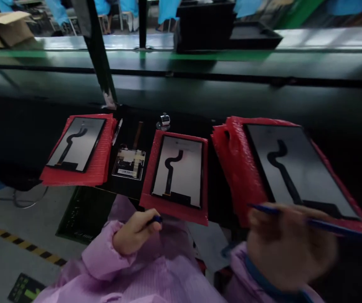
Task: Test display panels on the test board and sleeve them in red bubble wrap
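Observation:
My left hand [137, 232] is closed round a short dark blue cap-like object [156, 219] whose end pokes out past the thumb. It is in front of the middle display panel [189, 168], which lies on a red bubble-wrap pouch [149, 198]. My right hand [290, 248], blurred, grips a long thin blue pen [345, 226] crosswise. The pen lies over the lower edge of the right display panel [315, 164], on a thick stack of red pouches [239, 168]. Each panel has a pale back and a curved black ribbon cable.
At the left, another panel [81, 153] rests on red pouches [100, 172]. Between the pouches are a small circuit board [129, 163] and a white pen [118, 130]. Behind them stand a metal tally counter [164, 120] and a dark post [99, 54]. A conveyor [200, 90] runs beyond.

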`<state>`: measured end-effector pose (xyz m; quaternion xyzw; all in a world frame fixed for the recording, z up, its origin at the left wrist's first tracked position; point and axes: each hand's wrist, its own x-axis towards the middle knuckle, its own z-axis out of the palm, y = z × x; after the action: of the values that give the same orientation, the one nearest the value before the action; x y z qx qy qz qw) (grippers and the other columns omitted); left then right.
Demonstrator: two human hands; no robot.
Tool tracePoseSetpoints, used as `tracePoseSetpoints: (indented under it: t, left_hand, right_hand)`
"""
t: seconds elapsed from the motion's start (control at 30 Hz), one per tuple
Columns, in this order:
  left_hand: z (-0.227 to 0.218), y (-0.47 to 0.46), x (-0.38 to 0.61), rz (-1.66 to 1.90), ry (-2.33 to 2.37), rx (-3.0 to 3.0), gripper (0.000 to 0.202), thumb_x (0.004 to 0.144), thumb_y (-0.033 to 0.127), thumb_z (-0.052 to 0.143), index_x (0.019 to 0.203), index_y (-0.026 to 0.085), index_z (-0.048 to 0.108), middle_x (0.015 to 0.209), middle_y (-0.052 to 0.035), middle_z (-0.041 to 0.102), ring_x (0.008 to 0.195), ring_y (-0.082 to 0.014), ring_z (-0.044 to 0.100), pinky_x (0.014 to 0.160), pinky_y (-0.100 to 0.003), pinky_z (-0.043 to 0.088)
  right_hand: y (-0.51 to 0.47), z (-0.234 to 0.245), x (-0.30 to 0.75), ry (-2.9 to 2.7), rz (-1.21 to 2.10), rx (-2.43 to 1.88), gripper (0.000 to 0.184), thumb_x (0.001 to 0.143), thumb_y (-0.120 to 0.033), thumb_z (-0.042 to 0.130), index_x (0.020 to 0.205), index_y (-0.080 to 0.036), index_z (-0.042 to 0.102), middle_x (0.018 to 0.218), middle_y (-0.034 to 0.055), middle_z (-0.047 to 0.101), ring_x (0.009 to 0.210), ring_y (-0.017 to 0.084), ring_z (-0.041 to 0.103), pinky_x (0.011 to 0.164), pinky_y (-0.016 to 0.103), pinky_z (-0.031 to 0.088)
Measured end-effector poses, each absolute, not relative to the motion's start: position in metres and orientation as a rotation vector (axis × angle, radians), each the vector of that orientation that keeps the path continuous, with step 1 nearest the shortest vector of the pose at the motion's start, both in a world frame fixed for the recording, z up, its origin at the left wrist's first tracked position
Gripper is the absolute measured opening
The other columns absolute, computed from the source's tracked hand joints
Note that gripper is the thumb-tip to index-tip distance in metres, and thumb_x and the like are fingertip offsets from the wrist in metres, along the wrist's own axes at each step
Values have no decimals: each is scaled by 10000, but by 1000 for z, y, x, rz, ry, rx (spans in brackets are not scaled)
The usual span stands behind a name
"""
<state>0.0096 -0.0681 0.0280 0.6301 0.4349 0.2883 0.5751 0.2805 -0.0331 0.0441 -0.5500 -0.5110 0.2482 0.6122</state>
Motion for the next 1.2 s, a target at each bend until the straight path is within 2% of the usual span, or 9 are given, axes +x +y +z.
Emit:
tracePoseSetpoints:
  t: [0.07, 0.13, 0.23, 0.37, 0.43, 0.6, 0.8, 1.2]
  left_hand:
    - [23, -55, 4, 768, 1124, 1603, 580, 1026, 685, 360, 893, 165, 579, 741, -12, 591, 641, -117, 514, 607, -231, 409]
    - [19, -36, 3, 812, 1201, 1783, 516, 1049, 617, 379, 954, 171, 620, 822, -48, 680, 723, -147, 621, 681, -245, 475]
    - [8, -5, 6, 823, 1240, 2017, 425, 1065, 527, 411, 986, 181, 645, 894, -77, 742, 817, -186, 705, 762, -274, 523]
    - [-13, 14, 13, 883, 1303, 2104, 334, 1072, 427, 436, 1026, 173, 647, 875, -67, 760, 751, -181, 724, 690, -261, 532]
    - [-19, 14, 15, 912, 1327, 2150, 323, 1072, 411, 441, 1048, 169, 654, 894, -72, 768, 772, -186, 734, 713, -268, 546]
    - [-19, 7, 18, 892, 1309, 2208, 371, 1078, 443, 414, 1036, 175, 667, 870, -71, 771, 758, -181, 734, 715, -270, 549]
    - [-16, 6, 21, 882, 1416, 2085, 334, 1078, 425, 422, 1061, 179, 647, 878, -59, 768, 763, -172, 734, 708, -256, 538]
    - [-18, 4, 22, 863, 1402, 2086, 315, 1072, 415, 435, 1063, 182, 647, 922, -71, 772, 804, -183, 740, 732, -262, 546]
  right_hand:
    - [-25, 37, 265, -1048, 643, -1249, 220, 873, -404, 711, 791, -262, 565, 650, -37, 563, 484, 141, 514, 432, 277, 407]
    - [-14, 27, 243, -1025, 851, -1236, 240, 826, -371, 771, 761, -218, 597, 640, -27, 602, 524, 123, 565, 467, 243, 441]
    - [5, 8, 216, -1104, 1065, -1211, 241, 847, -438, 726, 849, -207, 656, 664, -14, 650, 557, 132, 612, 520, 250, 507]
    - [18, -11, 209, -1216, 1141, -1166, 229, 853, -420, 723, 837, -202, 654, 788, 7, 681, 715, 139, 658, 650, 256, 539]
    - [18, -15, 211, -1242, 1117, -1172, 195, 861, -385, 712, 848, -200, 652, 821, 14, 686, 741, 139, 659, 671, 258, 534]
    - [11, -18, 209, -1103, 1014, -1285, 172, 865, -360, 657, 858, -211, 571, 700, -21, 640, 609, 127, 618, 572, 242, 488]
    - [5, -17, 208, -1202, 836, -1423, 359, 893, -371, 600, 622, -220, 420, 507, -62, 495, 454, 83, 459, 494, 220, 372]
    - [6, -15, 209, -1418, 780, -1440, 371, 889, -333, 597, 575, -204, 448, 485, -54, 516, 438, 66, 443, 478, 202, 349]
